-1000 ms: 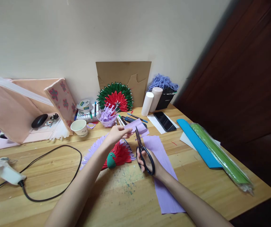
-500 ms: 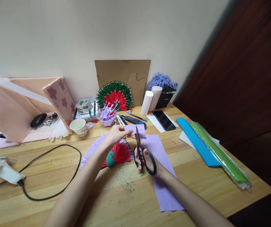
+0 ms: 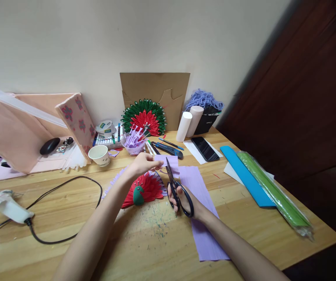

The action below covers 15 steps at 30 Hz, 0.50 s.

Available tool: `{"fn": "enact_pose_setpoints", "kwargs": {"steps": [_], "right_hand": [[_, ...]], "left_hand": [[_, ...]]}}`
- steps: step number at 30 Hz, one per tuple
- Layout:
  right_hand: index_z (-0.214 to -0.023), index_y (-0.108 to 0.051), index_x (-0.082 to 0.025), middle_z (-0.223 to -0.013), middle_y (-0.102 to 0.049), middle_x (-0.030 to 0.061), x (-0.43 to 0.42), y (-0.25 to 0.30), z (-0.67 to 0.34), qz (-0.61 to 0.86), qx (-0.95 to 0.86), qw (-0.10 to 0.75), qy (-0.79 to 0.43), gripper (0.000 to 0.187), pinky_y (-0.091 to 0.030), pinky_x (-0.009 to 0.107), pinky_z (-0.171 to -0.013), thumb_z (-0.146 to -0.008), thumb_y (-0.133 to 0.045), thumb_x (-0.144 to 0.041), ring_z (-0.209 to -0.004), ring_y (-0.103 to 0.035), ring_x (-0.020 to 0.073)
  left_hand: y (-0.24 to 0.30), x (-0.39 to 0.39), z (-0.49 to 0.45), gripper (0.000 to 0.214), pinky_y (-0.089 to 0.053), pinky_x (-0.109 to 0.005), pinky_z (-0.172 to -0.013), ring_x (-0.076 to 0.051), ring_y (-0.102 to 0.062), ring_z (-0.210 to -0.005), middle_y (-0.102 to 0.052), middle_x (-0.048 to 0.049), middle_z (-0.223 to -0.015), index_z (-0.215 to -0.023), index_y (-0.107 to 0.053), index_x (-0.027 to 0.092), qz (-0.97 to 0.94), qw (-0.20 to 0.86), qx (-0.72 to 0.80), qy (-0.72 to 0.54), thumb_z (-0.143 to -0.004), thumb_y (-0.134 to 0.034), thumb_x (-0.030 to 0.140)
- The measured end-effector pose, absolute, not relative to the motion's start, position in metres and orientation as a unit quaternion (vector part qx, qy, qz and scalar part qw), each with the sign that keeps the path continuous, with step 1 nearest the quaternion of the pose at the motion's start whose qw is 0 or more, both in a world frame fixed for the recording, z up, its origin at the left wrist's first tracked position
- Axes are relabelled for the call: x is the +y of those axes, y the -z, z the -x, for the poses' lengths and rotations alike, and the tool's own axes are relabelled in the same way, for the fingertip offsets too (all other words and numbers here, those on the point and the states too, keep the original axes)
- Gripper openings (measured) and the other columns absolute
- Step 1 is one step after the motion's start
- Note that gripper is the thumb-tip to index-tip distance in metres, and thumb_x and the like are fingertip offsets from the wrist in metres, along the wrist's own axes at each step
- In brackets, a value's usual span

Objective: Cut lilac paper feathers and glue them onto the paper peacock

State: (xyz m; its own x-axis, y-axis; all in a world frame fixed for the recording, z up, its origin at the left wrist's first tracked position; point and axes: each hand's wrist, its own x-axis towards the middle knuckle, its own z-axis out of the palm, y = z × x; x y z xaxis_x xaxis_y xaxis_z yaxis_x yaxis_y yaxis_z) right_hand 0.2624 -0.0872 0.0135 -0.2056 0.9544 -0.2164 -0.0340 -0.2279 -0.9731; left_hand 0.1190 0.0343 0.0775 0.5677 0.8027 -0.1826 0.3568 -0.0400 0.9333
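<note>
My left hand [image 3: 144,163] pinches the left end of a small strip of purple crepe paper [image 3: 173,163]. Fingers of my right hand [image 3: 182,197] go through the handles of black scissors [image 3: 189,203], whose blades cross the strip near my left fingertips. Below and to the right lies a long sheet of purple crepe paper [image 3: 207,238], partly under my right forearm. A paper peacock with a green head [image 3: 138,195], red feathers and a purple fringe lies under my left wrist, which hides part of it.
Behind stand a bowl of purple scraps [image 3: 134,144], a paper cup [image 3: 99,155], a green-and-red peacock [image 3: 144,117] and a cardboard sheet [image 3: 156,84]. A phone [image 3: 205,149] and wrapped green paper [image 3: 276,193] lie right. A glue gun [image 3: 8,207] with a looping cord lies left.
The scissor blades have shifted slightly left over the strip, closer to my left fingertips. The whole view has shifted a little; both hands keep their hold.
</note>
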Motion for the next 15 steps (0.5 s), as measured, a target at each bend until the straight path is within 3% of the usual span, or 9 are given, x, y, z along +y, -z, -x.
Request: {"fn": "enact_pose_setpoints", "kwargs": {"steps": [4,8,12,15], "right_hand": [[-0.069,-0.039,-0.019,-0.046,-0.037,-0.0092,-0.087,-0.018,-0.261,0.493,-0.472,0.395,-0.614,0.074,-0.033,0.018,-0.035,-0.045,-0.041,-0.089,-0.035,-0.038,0.0047],[-0.071,-0.041,-0.019,-0.047,-0.037,-0.0091,-0.085,-0.009,-0.264,0.499,-0.474,0.401,-0.604,0.067,-0.032,0.017,-0.032,-0.053,-0.046,-0.083,-0.034,-0.036,0.0044],[-0.072,-0.042,-0.019,-0.05,-0.038,-0.0083,-0.083,0.004,-0.268,0.505,-0.501,0.411,-0.57,0.059,-0.031,0.016,-0.03,-0.06,-0.049,-0.076,-0.034,-0.034,0.0041],[-0.073,-0.041,-0.02,-0.052,-0.039,-0.0079,-0.084,0.0,-0.266,0.503,-0.487,0.409,-0.585,0.061,-0.031,0.017,-0.03,-0.059,-0.049,-0.078,-0.035,-0.035,0.0046]], "left_hand": [[-0.078,0.036,-0.116,0.028,-0.036,-0.021,-0.051,-0.008,-0.046,-0.047,-0.055,0.0011,-0.05,-0.056,-0.062,0.011,-0.686,0.565,0.417,-0.191,-0.063,-0.067,0.038],[-0.078,0.038,-0.114,0.026,-0.039,-0.021,-0.052,-0.008,-0.048,-0.047,-0.057,0.0003,-0.05,-0.055,-0.062,0.011,-0.656,0.588,0.429,-0.199,-0.061,-0.069,0.036],[-0.078,0.039,-0.114,0.025,-0.044,-0.022,-0.059,-0.009,-0.054,-0.052,-0.062,-0.0017,-0.056,-0.056,-0.064,0.011,-0.628,0.604,0.435,-0.228,-0.059,-0.071,0.034],[-0.077,0.039,-0.116,0.024,-0.047,-0.023,-0.063,-0.01,-0.057,-0.055,-0.063,-0.0024,-0.057,-0.06,-0.065,0.011,-0.605,0.617,0.439,-0.246,-0.058,-0.073,0.033]]}}
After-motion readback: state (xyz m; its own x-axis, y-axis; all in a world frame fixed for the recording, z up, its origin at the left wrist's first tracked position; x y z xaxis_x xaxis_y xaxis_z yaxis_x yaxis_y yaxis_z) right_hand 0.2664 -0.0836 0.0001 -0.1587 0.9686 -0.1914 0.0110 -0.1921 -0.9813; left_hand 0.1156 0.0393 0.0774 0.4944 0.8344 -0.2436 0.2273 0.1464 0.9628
